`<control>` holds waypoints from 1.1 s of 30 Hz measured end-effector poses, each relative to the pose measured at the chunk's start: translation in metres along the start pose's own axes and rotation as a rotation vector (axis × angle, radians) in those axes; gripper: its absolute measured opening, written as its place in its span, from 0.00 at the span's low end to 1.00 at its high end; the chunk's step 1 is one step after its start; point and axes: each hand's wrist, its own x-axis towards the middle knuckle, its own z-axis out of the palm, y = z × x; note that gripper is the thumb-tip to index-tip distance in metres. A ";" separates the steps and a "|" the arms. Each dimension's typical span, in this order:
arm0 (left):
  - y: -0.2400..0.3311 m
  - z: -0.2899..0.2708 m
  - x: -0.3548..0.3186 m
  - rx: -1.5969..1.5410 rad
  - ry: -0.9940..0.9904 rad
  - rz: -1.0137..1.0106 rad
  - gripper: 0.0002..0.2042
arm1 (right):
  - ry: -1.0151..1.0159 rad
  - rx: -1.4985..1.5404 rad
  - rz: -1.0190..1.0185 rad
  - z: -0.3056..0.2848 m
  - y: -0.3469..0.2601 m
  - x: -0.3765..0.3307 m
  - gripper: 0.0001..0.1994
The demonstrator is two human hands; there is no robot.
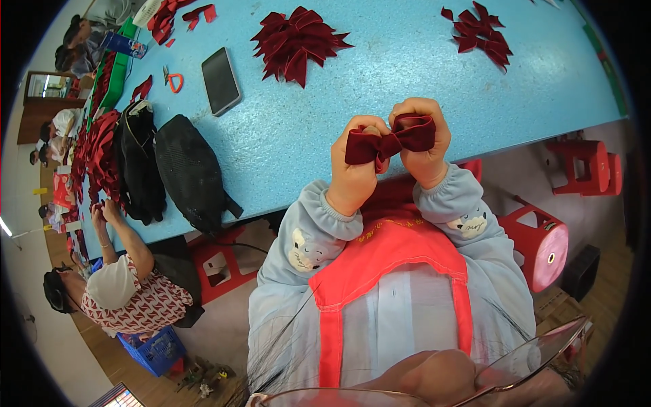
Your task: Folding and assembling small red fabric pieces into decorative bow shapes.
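Pale-blue desk (291, 136) in a busy workroom: at its near edge, the left hand (354, 163) and right hand (428, 146) are curled closed on either side of a dark red velvet bow (391, 144). Leftward lie two black bags (190, 169), contents hidden; beside them sits a co-worker (135, 292), with a blue basket (159, 353) on the floor, its contents unclear. Beyond are a phone (221, 81) and a heap of red bows (297, 42). Farther off, a long green tray (116, 87) holds dark red pieces.
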 end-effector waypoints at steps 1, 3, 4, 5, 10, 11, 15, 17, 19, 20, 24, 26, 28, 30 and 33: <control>0.001 0.000 0.000 -0.015 0.025 0.000 0.07 | 0.006 -0.007 -0.008 -0.001 0.001 0.000 0.13; 0.001 0.001 -0.001 -0.045 0.075 0.002 0.04 | 0.009 -0.011 -0.015 -0.001 0.002 -0.001 0.13; 0.001 0.001 -0.001 -0.045 0.078 0.003 0.04 | 0.009 -0.004 -0.006 -0.001 0.000 0.000 0.12; 0.000 0.001 -0.002 -0.084 0.105 0.005 0.04 | 0.008 0.003 0.003 -0.001 -0.001 0.000 0.11; -0.002 0.005 -0.004 -0.106 0.184 0.016 0.07 | -0.044 -0.017 -0.023 -0.002 -0.004 -0.002 0.05; -0.001 0.006 -0.004 -0.079 0.196 0.019 0.09 | -0.043 -0.015 -0.022 -0.001 -0.004 -0.002 0.05; 0.002 0.007 -0.003 -0.119 0.159 -0.002 0.09 | -0.024 -0.041 -0.033 -0.001 -0.007 -0.001 0.05; 0.004 0.007 -0.004 -0.138 0.143 -0.021 0.09 | -0.034 -0.014 -0.029 -0.002 -0.007 -0.002 0.05; 0.006 0.008 -0.005 -0.177 0.115 -0.055 0.08 | -0.039 -0.001 -0.026 -0.003 -0.007 -0.003 0.05; 0.007 0.008 -0.005 -0.177 0.115 -0.055 0.08 | -0.032 -0.008 -0.028 -0.003 -0.006 -0.003 0.05; 0.007 0.010 -0.004 -0.156 0.154 -0.050 0.07 | -0.019 -0.033 -0.040 -0.003 -0.005 -0.003 0.05; 0.008 0.009 -0.004 -0.283 0.183 -0.035 0.04 | -0.021 -0.055 -0.054 -0.002 -0.006 -0.001 0.05; 0.008 0.008 -0.004 -0.346 0.197 -0.028 0.03 | -0.015 -0.040 -0.040 -0.001 -0.007 0.000 0.06; 0.008 0.009 -0.004 -0.350 0.206 -0.024 0.03 | -0.003 -0.010 -0.011 -0.001 -0.008 0.000 0.08; 0.009 0.009 -0.003 -0.313 0.219 -0.033 0.03 | 0.000 -0.027 -0.009 0.000 -0.007 0.001 0.08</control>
